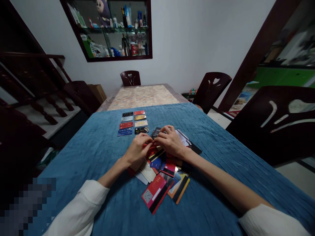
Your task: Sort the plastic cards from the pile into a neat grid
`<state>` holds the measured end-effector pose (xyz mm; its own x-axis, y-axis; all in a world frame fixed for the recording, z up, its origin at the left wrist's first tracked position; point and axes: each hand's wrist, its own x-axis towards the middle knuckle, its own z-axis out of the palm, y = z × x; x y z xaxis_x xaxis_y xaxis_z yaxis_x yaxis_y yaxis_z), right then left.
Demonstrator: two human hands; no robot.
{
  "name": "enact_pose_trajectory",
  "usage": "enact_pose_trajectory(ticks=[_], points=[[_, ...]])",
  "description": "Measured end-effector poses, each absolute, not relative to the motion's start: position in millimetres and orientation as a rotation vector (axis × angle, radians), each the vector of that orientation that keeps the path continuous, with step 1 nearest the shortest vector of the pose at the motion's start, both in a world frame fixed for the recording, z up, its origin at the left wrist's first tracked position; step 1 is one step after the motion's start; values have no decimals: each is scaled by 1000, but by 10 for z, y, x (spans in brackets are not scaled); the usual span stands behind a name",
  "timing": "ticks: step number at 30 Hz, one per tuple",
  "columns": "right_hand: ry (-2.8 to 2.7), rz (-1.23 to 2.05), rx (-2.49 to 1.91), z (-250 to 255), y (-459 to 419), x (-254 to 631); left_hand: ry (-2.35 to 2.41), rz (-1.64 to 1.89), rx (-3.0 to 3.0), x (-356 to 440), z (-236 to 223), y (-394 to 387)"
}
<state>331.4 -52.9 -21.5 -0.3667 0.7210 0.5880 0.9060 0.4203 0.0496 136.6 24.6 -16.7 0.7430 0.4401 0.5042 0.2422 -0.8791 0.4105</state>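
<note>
My left hand [138, 148] and my right hand [170, 141] meet above a loose pile of cards. The fingertips of both close on a red card [149, 144], mostly hidden by the fingers. Below them in the pile lie a red card with a black stripe and a printed square code [156, 193], a yellow card with a black stripe [180, 188], a blue card [157, 162] and pale cards [147, 172]. Dark and white cards [183, 137] show beyond my right hand. Farther off, cards lie in two neat columns, among them a blue card [125, 131] and a black card [141, 130].
A blue cloth [103, 144] covers the near part of the table; a patterned top [145, 95] shows at the far end. Dark wooden chairs [211, 87] stand around it. A shelf niche [118, 31] with bottles is set in the wall.
</note>
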Motion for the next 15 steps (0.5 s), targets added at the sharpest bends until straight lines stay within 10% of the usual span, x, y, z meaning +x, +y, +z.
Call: enact_pose_trajectory(ticks=[15], points=[[-2219,-662,-1428,-250,-564,3327,691,985,2576,1282,-114,399]])
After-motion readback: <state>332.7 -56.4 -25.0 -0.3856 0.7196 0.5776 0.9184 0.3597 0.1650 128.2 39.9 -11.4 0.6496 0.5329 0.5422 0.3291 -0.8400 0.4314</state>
